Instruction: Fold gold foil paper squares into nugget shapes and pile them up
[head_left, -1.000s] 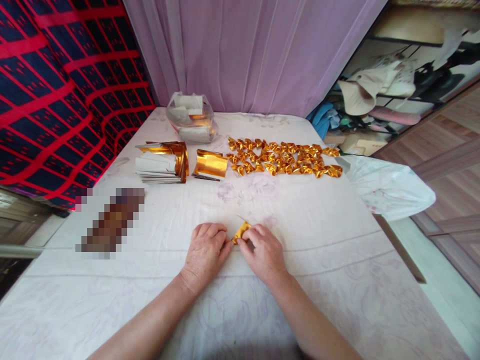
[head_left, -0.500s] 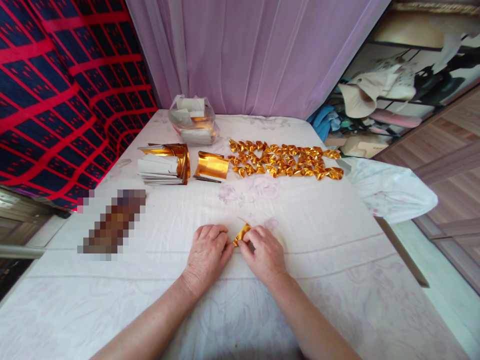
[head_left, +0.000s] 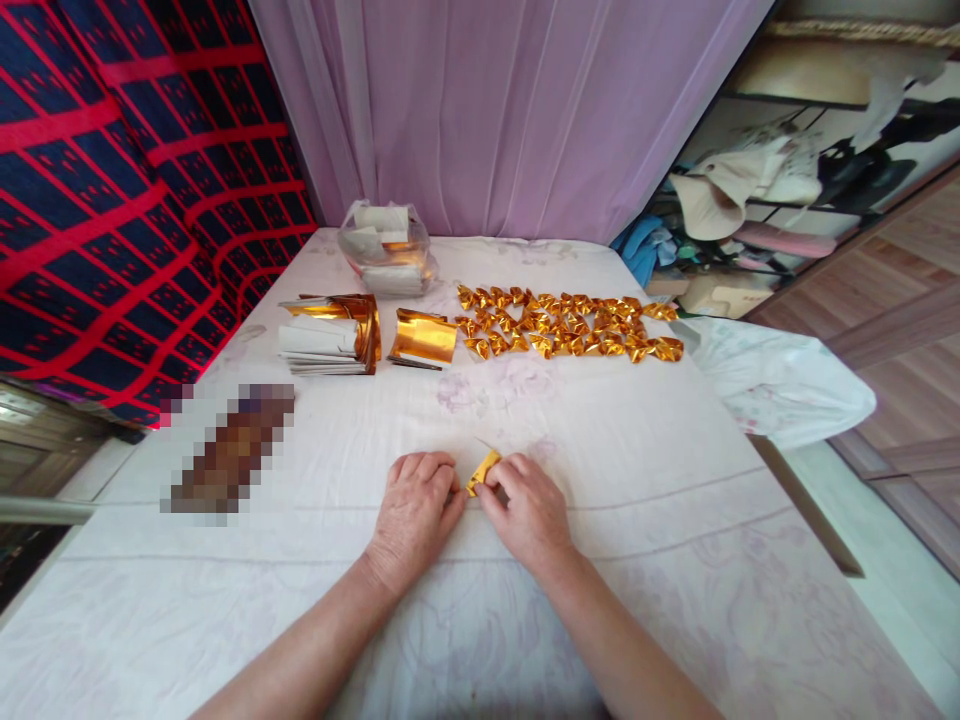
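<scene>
Both hands rested low on the white cloth-covered table [head_left: 675, 560], knuckles up, fingertips meeting over one small gold foil piece [head_left: 482, 471]. The left hand [head_left: 415, 511] had its fingers curled and pressed together, tips pinching the foil's left edge. The right hand [head_left: 529, 509] pinched the right edge the same way, fingers bunched close. The foil sat between the two sets of fingertips, near the middle of the table, partly hidden by them; its exact fold could not be made out.

Farther back lay a row of folded gold foil shapes [head_left: 568, 324], packed touching one another in a long band. Left of that band, a loose curled gold sheet [head_left: 424, 337], and beside it a stack of foil-backed papers [head_left: 328, 335], white sides showing. Behind the stack stood a clear plastic bag [head_left: 386, 251] holding more paper. A blurred patch [head_left: 231, 453] covered something on the table's left.

No brand, label or writing could be read on anything. A lilac curtain [head_left: 510, 110] hung behind the table.
</scene>
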